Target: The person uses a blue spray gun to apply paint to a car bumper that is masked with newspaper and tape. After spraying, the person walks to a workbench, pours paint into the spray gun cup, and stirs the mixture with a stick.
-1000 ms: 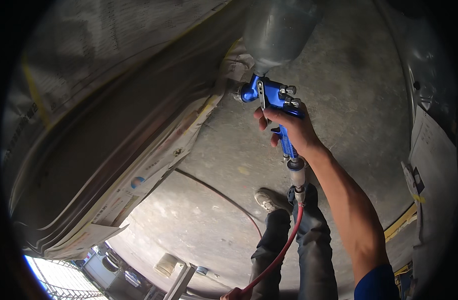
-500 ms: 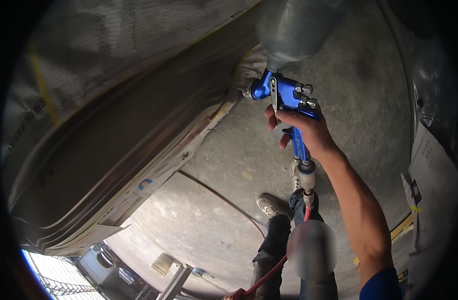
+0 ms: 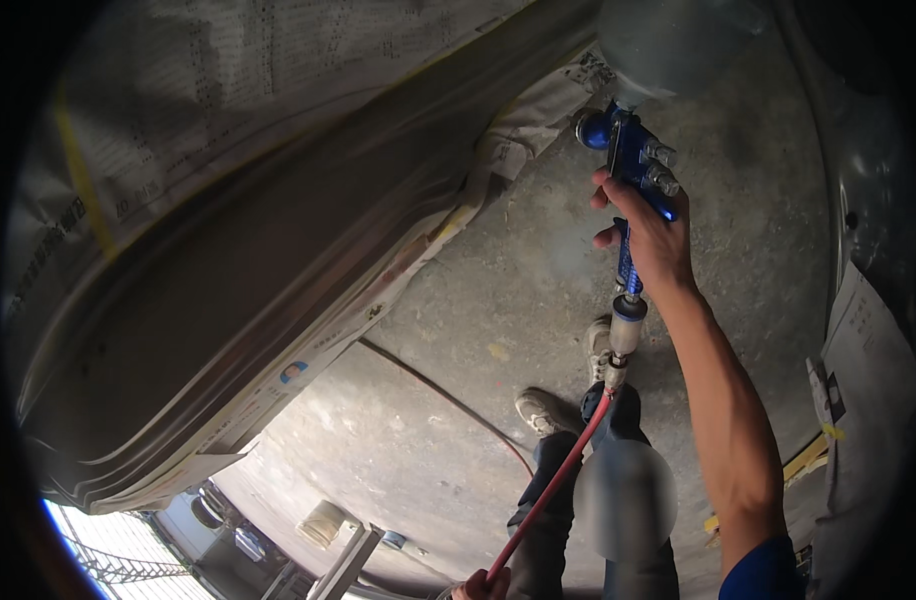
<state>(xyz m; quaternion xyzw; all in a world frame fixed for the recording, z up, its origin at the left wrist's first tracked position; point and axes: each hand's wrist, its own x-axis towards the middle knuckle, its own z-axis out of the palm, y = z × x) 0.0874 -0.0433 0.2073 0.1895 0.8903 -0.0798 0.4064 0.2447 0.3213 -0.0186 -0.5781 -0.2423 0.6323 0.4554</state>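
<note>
My right hand (image 3: 660,238) is wrapped round the grip of a blue spray gun (image 3: 633,155), fingers at its trigger. A cloudy paint cup (image 3: 668,50) sits on top of the gun. Its nozzle points left, toward the dull grey body panel (image 3: 228,290), with a gap between them. A pale cylindrical fitting (image 3: 628,325) hangs below the grip and joins a red air hose (image 3: 553,485). At the lower edge my left hand (image 3: 481,586), partly cut off, is closed round that hose.
Printed masking paper (image 3: 278,70) with yellow tape borders the panel above and below. More paper (image 3: 863,340) covers a dark surface at right. A thin hose (image 3: 443,395) crosses the concrete floor (image 3: 458,320) near my shoes (image 3: 548,410). A metal stand (image 3: 348,565) is at lower left.
My right hand has carried the spray gun right and farther away, so its nozzle is farther from the panel's edge. The red hose now runs straighter between my hands.
</note>
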